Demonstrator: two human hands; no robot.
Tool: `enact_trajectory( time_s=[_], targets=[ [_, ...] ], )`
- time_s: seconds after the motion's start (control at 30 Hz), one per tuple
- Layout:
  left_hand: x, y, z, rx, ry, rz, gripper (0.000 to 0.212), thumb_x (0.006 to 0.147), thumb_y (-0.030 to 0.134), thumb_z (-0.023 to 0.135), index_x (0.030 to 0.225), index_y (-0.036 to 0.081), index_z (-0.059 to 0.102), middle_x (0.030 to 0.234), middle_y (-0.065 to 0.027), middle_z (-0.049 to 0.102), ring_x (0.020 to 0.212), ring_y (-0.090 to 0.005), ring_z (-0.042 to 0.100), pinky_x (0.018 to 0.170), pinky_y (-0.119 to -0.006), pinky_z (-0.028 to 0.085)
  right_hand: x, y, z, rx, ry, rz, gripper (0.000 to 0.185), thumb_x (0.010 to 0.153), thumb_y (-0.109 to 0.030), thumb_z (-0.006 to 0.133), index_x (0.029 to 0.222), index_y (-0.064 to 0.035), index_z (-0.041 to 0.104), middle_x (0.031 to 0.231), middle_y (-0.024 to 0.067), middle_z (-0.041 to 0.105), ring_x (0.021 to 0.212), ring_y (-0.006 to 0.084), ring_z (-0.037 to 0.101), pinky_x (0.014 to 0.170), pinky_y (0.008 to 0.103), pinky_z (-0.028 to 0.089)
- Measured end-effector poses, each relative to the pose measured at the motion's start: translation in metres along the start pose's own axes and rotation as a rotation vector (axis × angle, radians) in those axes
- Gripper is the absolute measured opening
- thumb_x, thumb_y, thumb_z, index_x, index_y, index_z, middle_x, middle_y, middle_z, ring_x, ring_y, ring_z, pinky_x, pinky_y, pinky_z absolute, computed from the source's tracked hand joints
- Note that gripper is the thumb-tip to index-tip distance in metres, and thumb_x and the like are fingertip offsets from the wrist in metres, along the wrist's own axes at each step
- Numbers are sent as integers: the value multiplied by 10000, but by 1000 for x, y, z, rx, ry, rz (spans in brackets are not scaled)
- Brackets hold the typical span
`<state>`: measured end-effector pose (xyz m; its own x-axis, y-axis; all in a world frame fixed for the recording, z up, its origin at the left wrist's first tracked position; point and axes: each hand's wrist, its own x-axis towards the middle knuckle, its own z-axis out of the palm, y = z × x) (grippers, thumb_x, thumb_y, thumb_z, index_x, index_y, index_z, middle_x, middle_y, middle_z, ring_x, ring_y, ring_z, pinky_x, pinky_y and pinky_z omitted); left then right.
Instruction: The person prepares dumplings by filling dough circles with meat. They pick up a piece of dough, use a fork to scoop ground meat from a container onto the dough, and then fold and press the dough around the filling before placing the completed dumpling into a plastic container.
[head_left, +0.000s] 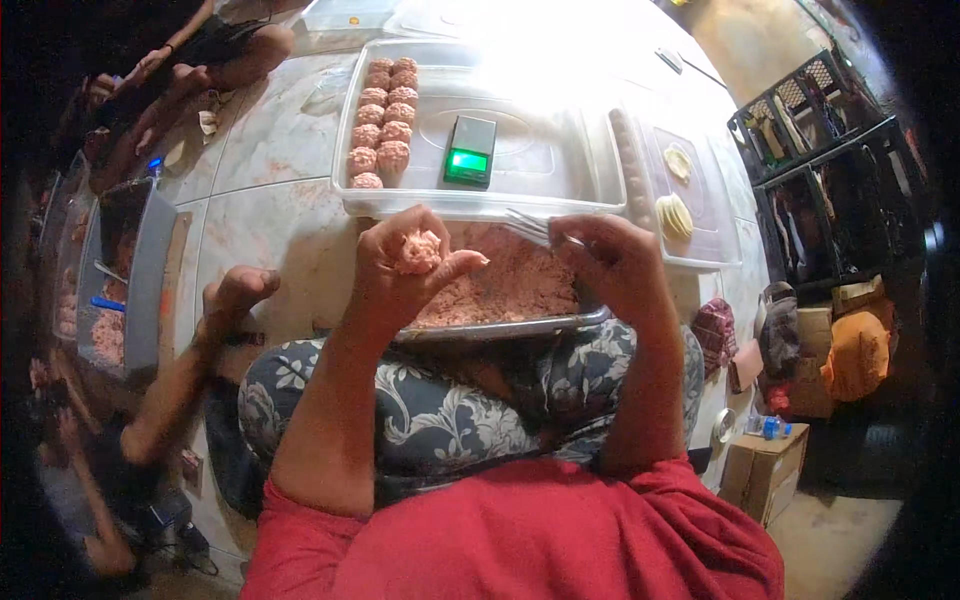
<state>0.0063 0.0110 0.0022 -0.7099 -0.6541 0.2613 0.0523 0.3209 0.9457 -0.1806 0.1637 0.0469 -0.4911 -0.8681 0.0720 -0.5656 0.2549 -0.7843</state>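
A lump of pink minced meat (418, 253) bulges from the top of my left hand (397, 247), with the fingers curled around it. My right hand (611, 255) grips a metal fork (529, 225), its tines pointing left. Below both hands is a metal tray (517, 325) of minced meat (510, 274) in front of my lap. Just beyond it lies a clear plastic container (480, 201). Two rows of meatballs (395, 131) line its left side, and a small digital scale (471, 150) with a lit green display sits in its middle.
To the right, another clear container (701, 259) holds pale round wrappers (675, 217). At the left, people sit beside a grey tub (142, 285) of minced meat with a blue-handled tool (107, 304). A bare foot (244, 289) rests near my knee. Cardboard box (765, 465) stands lower right.
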Motion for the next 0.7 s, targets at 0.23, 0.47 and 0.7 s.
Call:
enact_trajectory(
  time_s=[0.23,0.47,0.7],
  targets=[
    [-2,-7,7,44,-12,43,252,708,119,804,757,40,570,667,-24,578,642,-77,543,571,-265,446,0,-19,46,2,5,-473,174,805,-127,698,979,-117,706,784,86,639,683,222,651,575,332,518],
    [5,-23,6,-192,-37,-67,219,730,115,784,806,45,591,699,-26,583,668,-83,547,587,-266,456,1,-19,25,-94,121,-583,155,816,-201,688,959,-143,696,838,66,655,676,241,657,559,340,533],
    [1,-13,13,-229,-31,-79,215,726,89,783,816,52,591,737,-15,590,718,-87,555,634,-262,462,4,-7,52,-82,85,-537,165,810,-166,689,966,-113,687,848,83,652,714,245,661,588,352,532]
  ],
)
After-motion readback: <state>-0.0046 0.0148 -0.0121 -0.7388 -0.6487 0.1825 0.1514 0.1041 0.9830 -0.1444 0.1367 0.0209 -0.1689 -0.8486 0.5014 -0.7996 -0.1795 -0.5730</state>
